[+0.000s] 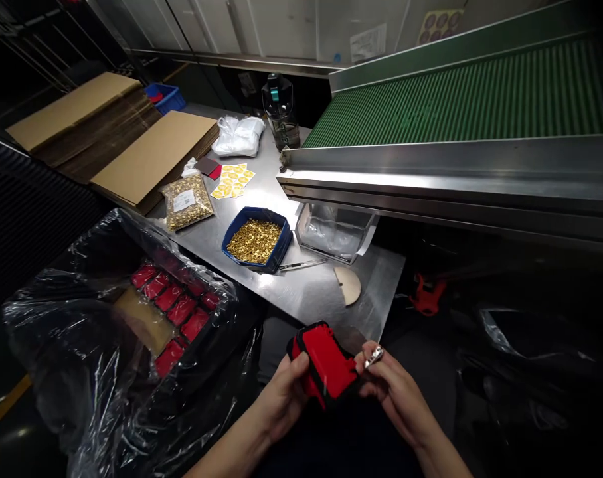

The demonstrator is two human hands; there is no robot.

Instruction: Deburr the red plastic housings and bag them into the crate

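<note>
A small red pouch with black edging (330, 362) is held over my lap, in front of the table's near edge. My left hand (290, 385) is closed around its left side, the thumb pressing on the front. At the pouch's right end, the fingers of my right hand (388, 382) are pinched close to a little red tab. A small shiny metal piece, resembling a nail clipper (374, 356), sits between the right thumb and fingers. Whether those fingers also grip the tab, I cannot tell.
On the metal table (311, 292) stand a blue bin of gold-coloured pieces (254, 240), tweezers (303, 265) and a pale disc (348, 285). Left is a plastic-lined box (147, 318) with several red pouches. A green conveyor (455, 93) slopes up at right.
</note>
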